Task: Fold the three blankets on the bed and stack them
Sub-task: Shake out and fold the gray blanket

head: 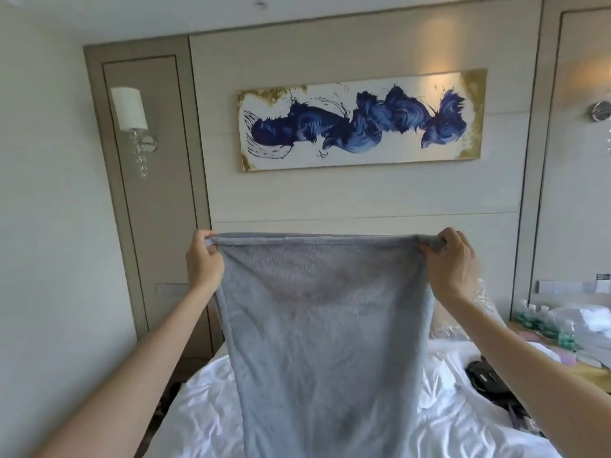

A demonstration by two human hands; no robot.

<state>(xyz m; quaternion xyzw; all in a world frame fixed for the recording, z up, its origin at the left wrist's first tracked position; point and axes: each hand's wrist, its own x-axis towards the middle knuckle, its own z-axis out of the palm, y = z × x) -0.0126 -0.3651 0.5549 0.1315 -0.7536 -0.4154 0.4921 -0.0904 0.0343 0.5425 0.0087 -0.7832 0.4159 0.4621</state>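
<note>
Both hands — left hand (pixel 204 263), right hand (pixel 452 266) — pinched the grey blanket's (pixel 325 328) top corners, held taut above the bed (pixel 205 401). Folding was underway — next, probably, bringing those corners together.

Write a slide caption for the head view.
Both hands, left hand and right hand, hold a grey blanket up over the bed.
</note>
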